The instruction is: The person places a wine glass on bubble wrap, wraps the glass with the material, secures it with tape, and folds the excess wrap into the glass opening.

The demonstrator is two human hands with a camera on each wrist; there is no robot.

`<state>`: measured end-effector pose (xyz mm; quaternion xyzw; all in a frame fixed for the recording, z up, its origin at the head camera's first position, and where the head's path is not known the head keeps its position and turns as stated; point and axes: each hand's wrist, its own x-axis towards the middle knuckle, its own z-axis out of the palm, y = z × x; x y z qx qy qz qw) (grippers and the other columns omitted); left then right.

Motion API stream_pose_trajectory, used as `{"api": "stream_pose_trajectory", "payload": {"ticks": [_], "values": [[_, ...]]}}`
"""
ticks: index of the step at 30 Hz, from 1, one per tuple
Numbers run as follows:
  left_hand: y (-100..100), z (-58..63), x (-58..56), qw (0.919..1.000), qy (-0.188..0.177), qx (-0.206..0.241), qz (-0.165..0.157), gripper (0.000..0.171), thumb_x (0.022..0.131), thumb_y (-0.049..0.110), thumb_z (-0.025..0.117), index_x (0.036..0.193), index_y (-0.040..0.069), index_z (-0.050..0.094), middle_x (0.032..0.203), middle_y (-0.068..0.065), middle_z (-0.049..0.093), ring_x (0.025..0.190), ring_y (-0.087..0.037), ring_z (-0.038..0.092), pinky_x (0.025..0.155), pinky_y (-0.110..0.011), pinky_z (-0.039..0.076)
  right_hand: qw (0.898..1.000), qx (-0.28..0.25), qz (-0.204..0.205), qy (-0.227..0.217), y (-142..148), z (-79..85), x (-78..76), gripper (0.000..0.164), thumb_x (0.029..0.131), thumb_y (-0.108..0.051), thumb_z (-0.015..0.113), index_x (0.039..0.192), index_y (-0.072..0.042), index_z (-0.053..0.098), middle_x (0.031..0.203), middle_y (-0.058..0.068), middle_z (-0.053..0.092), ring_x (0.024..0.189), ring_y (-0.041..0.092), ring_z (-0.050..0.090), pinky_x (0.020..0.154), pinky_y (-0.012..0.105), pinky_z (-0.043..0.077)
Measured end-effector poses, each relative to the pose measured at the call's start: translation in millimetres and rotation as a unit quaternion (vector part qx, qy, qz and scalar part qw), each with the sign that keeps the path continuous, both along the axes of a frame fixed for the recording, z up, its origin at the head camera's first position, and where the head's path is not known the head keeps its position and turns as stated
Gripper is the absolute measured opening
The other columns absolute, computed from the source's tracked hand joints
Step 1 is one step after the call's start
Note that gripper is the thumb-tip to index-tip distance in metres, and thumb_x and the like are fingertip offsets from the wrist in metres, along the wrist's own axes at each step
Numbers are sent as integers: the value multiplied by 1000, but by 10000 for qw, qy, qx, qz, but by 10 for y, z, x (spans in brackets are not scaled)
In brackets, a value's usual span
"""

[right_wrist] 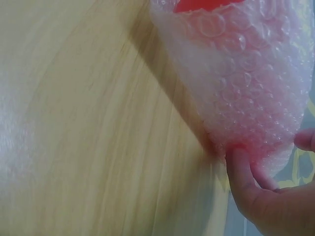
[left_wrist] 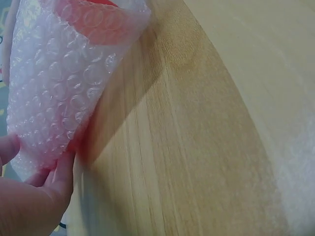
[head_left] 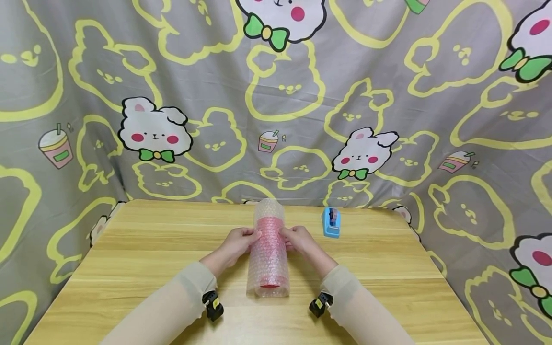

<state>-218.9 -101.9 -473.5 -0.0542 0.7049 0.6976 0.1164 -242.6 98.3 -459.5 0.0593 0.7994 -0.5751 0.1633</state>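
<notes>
I have the bubble-wrapped bundle (head_left: 269, 258) in both hands, one at each side, near the middle of its length. My left hand (head_left: 235, 244) grips its left side, thumb on the upper face and fingers bent round the edge; my right hand (head_left: 304, 241) grips the right side in the same way. Neither grip is loose.

The bundle's long axis runs away from me, nearly square to the far edge of the worktop (head_left: 146, 254) and about midway between its left and right edges. One end points at that far edge and, from the head view, overlaps it; the other points back toward me, between my forearms. I cannot tell whether its underside touches the wood or is raised off it.

Inside, a red object (right_wrist: 209, 4) lies along the same line. The clear wrap reaches past it at both ends, further at the far one, and at my end a bare red rim shows in the opening.

To the right of the bundle, well clear of my right hand, a blue tape dispenser (head_left: 331, 232) stands close to the far edge, its tape roll nearer that edge than its cutter. Patterned grey cloth (head_left: 224, 91) hangs behind the worktop
</notes>
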Motion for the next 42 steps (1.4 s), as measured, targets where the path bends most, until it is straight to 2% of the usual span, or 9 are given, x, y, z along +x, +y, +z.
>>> {"api": "stream_pose_trajectory", "payload": {"ticks": [5,9,13,18,26,34,42], "values": [[15,-10,-9,9999,35,-150,6,38,102,14,58,126,-15,57,123,-24,61,102,-22,63,90,-38,56,10000,-35,-57,42,4,-12,-7,38,95,-25,60,111,9,55,99,16,61,84,22,65,82,38,59],[28,-3,-6,9995,2,-295,75,36,104,12,54,127,-15,57,124,-24,61,104,-22,62,92,-39,55,9996,-222,-82,131,-1,-22,-7,35,93,-21,61,112,6,50,98,15,58,79,21,63,77,36,60],[42,10,-7,9992,-2,-383,134,35,105,12,52,128,-14,57,123,-23,63,103,-21,62,91,-37,56,9990,-405,-109,152,-1,-26,-15,37,90,-19,61,113,4,46,95,14,56,74,19,62,73,34,60],[51,12,-2,9991,150,-353,170,32,105,6,47,126,-16,57,118,-23,64,97,-19,63,87,-34,57,9994,-319,-60,86,13,-11,-18,35,90,-20,60,113,3,47,96,14,56,75,19,62,73,33,59],[41,-42,13,9984,296,-217,421,26,101,3,56,119,-14,63,109,-19,68,86,-12,63,79,-29,58,9998,-216,-44,18,27,-3,-5,31,90,-20,58,110,2,50,100,13,55,79,20,59,71,30,58],[29,-35,33,9978,315,-19,585,24,99,0,59,117,-15,65,107,-19,68,84,-11,63,77,-28,59,9998,38,-141,121,26,-3,-15,33,91,-21,60,110,6,56,99,14,60,84,22,60,78,34,59],[22,-29,30,9974,223,-112,669,23,99,2,59,117,-12,66,109,-18,68,83,-10,63,77,-26,58,9994,-238,-139,232,16,-7,-13,34,88,-15,59,114,7,52,92,14,60,77,20,62,74,35,60]]}}
